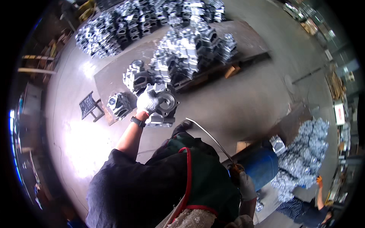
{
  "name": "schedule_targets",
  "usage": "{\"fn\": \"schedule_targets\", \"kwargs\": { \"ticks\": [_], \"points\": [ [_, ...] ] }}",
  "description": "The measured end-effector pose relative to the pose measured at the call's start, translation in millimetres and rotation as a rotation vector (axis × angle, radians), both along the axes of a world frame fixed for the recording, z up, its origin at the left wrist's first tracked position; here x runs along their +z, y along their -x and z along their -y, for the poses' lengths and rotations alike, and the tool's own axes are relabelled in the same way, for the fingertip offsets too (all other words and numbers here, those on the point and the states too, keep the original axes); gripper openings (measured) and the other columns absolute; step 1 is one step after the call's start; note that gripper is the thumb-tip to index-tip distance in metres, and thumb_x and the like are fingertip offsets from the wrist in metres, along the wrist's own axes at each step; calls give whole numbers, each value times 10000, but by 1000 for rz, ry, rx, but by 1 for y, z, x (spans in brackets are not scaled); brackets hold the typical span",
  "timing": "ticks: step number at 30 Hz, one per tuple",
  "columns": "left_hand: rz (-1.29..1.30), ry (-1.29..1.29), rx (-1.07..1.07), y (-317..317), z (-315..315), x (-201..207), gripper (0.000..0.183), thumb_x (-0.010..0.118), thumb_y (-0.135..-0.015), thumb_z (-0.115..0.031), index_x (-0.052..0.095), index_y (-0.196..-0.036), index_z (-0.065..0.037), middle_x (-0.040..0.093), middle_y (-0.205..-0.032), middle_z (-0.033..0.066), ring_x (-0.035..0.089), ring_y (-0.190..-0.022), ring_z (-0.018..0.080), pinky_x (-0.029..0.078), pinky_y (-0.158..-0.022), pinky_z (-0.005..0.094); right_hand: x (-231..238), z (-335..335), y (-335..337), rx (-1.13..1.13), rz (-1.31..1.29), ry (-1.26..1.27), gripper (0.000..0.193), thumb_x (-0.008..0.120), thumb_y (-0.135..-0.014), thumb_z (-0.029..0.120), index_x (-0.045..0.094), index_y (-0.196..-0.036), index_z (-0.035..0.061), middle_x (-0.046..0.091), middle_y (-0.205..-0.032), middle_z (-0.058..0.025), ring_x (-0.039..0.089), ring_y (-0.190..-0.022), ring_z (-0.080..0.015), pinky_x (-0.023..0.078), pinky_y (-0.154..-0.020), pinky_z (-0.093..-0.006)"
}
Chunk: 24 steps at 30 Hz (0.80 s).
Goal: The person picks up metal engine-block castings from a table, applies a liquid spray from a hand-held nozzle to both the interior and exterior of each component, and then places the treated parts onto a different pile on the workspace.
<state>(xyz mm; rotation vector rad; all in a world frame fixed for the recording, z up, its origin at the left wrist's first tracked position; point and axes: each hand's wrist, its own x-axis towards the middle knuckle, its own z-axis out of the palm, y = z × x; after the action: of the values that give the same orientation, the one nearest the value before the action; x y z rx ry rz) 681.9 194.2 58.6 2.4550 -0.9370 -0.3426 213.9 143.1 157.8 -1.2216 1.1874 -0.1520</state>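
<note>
We've left fingers (148, 102) clamped on a metal part (168, 101), 10 o'clock; right fingers (247, 186) round a tool (237, 167), 5 o'clock. Blue barrel (261, 167), 4 o'clock: contents hidden.

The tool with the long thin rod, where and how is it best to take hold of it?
Probably by the thicker handle at its lower-right end, coming from the right, where the gloved right hand is; the rod is slim, slightly curved and points away toward the upper left, offering less to grip.

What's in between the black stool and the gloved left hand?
In the head view, a silver metal part on the brown table lies between the black stool and the left hand.
</note>
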Motion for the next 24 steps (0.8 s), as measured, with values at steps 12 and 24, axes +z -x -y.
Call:
{"fn": "schedule_targets", "kwargs": {
  "ticks": [12,24],
  "points": [
    [-102,558,501,-241,59,49,282,639,-750,-251,671,-863,6,650,-697,72,584,-596,132,455,-561,284,-87,93,-155,-465,153,-379,447,392,-937,476,535,-1006,59,567,-736,-81,564,-609,-226,497,-593,-367],
    [217,-95,156,-518,186,-186,369,569,-768,-221,604,-1102,-69,626,-1077,118,568,-1017,289,432,-879,361,-132,114,-323,-970,130,-621,440,428,-920,465,520,-1056,57,569,-785,-83,562,-664,-224,489,-638,-363]
  ]
}}
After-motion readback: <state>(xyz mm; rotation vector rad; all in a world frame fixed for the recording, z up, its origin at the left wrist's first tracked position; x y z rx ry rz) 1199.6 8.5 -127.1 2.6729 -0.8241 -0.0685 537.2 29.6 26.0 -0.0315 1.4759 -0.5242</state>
